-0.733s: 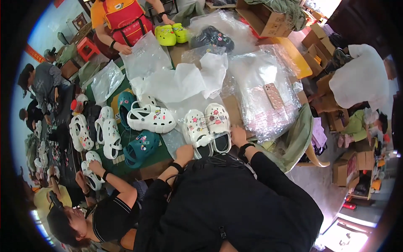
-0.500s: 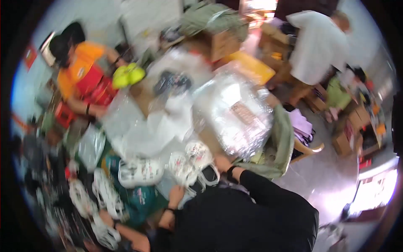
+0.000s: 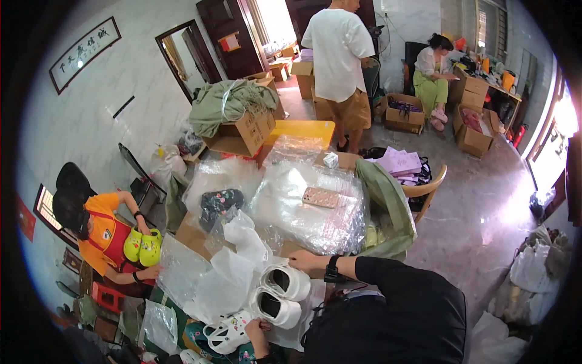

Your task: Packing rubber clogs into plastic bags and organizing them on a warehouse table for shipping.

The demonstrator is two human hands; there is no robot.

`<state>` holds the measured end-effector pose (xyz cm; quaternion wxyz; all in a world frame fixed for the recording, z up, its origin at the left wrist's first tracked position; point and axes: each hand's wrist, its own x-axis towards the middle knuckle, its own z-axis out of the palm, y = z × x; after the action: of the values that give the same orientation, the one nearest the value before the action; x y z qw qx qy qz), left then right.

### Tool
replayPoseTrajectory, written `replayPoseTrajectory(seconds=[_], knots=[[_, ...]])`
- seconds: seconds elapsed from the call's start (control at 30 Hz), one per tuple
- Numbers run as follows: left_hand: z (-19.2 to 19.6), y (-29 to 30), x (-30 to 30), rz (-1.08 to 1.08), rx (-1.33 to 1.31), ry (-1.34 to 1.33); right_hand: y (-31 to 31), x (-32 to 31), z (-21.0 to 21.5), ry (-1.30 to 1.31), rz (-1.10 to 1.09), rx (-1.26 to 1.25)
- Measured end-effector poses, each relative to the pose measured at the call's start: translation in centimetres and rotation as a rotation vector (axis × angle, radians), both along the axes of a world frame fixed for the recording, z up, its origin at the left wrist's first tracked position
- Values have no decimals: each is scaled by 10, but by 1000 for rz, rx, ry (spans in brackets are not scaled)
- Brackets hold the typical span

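Observation:
A pair of white clogs (image 3: pixel 280 294) lies side by side on the crowded table, openings facing me. My right hand (image 3: pixel 305 261), a black watch on its wrist, lies along the top edge of the upper clog with fingers pressed on it. My left hand (image 3: pixel 257 330) is curled at the lower clog's underside, between it and a white clog with coloured charms (image 3: pixel 225 332). How firmly it grips is unclear. Crumpled white wrapping paper (image 3: pixel 233 267) lies just left of the pair.
Clear plastic bags (image 3: pixel 309 209) cover the table, with a pink phone (image 3: pixel 321 197) on top and dark patterned clogs (image 3: pixel 219 201) in a bag. A person in orange (image 3: pixel 100 233) at the left holds yellow-green clogs (image 3: pixel 142 246). Cardboard boxes, a wooden chair (image 3: pixel 427 188) and two other people are behind.
The view has swung up and turned, so the room behind now shows. The white clog pair now lies with its openings toward me, and my hands remain at its two sides.

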<state>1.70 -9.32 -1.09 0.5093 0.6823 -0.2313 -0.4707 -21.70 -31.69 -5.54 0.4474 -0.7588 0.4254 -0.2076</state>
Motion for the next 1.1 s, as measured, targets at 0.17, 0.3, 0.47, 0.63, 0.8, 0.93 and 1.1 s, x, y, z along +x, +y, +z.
replayPoseTrajectory(seconds=[0.17, 0.3, 0.47, 0.63, 0.8, 0.93, 1.1], knots=[[40, -9, 6, 39, -159, -14, -4, 7, 50, -271, -63, 261], [57, -8, 9, 103, -136, 124, -15, 10, 71, -203, -64, 335], [69, -2, 21, 45, -145, 648, -13, 10, 95, -354, -30, 556], [71, -7, 13, 145, -132, 64, -5, 11, 92, -309, -103, 676], [72, 2, -11, 171, 51, 155, 8, 4, 58, -366, -155, 779], [21, 10, -3, 79, 91, 19, 31, -5, 35, -449, -211, 729], [10, 22, -21, 65, 121, 83, 53, -19, 15, -351, -404, 716]])
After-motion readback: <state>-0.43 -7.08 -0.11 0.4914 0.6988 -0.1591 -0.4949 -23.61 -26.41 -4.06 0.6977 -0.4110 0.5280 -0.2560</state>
